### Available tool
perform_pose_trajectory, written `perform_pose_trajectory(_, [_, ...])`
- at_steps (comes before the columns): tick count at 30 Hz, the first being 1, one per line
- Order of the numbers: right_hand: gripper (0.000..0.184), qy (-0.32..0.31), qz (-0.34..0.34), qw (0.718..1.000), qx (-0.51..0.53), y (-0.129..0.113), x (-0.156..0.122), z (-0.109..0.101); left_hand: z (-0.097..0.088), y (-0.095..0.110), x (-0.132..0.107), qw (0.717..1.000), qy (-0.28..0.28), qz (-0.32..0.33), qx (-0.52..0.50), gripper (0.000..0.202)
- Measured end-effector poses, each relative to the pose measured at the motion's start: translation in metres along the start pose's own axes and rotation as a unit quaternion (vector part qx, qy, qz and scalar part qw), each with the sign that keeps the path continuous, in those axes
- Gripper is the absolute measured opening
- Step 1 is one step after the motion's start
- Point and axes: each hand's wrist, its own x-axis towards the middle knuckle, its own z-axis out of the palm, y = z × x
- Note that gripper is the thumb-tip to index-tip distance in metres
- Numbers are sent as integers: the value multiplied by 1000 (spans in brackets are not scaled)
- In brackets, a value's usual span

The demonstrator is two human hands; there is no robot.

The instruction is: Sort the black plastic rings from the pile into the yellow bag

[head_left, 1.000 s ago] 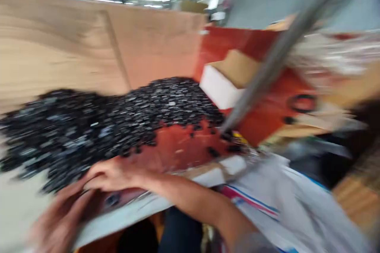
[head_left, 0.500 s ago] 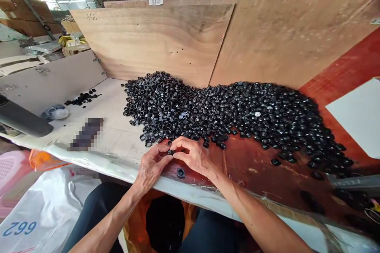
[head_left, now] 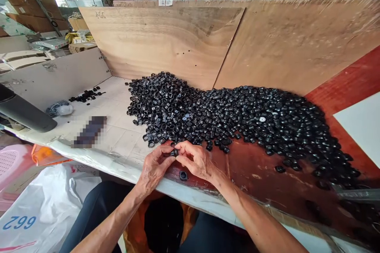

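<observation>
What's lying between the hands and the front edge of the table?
The head view shows one small black plastic part lying on the red-brown board, below the left hand and right hand.

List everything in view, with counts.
black parts: hundreds, black, heaped against plywood
plywood boards: two, tan, behind the heap
red board: one, red-brown, under the heap's right
pale board: one, off-white, under the heap's left
loose parts: small cluster, black, on pale board
white sheet: one, white, far right
lone part: one, black, on red board
sack: one, white, lower left
held part: one, black, between both hands
left hand: one, at the red board's edge
right hand: one, beside left hand
</observation>
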Motion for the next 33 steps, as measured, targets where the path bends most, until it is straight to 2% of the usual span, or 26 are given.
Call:
perform_pose_trajectory(2, [10,2,9,1000,-21,-1,0,-1,0,-1,0,1000,-3,-4,-10,23])
perform_pose_trajectory(5, [39,34,22,997,-70,-1,0,-1,0,-2,0,1000,-8,6,-5,23])
perform_pose_trajectory(6, [40,39,23,996,-71,0,0,-1,-1,-2,0,1000,-8,7,-3,23])
perform_pose_trajectory(9, [29,20,34,998,-45,-3,-2,-2,-1,-1,0,1000,-7,3,-3,22])
perform_pose_trajectory(13, [42,16,37,998,-45,-10,-2,-5,0,3,0,1000,1,-9,-19,23])
perform_pose_trajectory(16, [26,8,29,1000,-7,-13,-1,-6,1,5,0,999,6,-23,-30,25])
perform_pose_trajectory(20, [29,6,6,1000,-10,-12,-1,-5,2,5,0,999,8,-23,-36,24])
perform_pose_trajectory(23, [9,21,-10,1000,-6,-10,-2,-4,1,4,-1,999,10,-23,-31,24])
perform_pose_trajectory(28, [19,45,25,998,-42,-10,-3,-5,0,4,-2,999,-2,-31,-18,24])
perform_pose_trajectory(33, [11,35,-9,999,-18,-11,-1,-5,2,5,-1,999,-7,-40,-31,26])
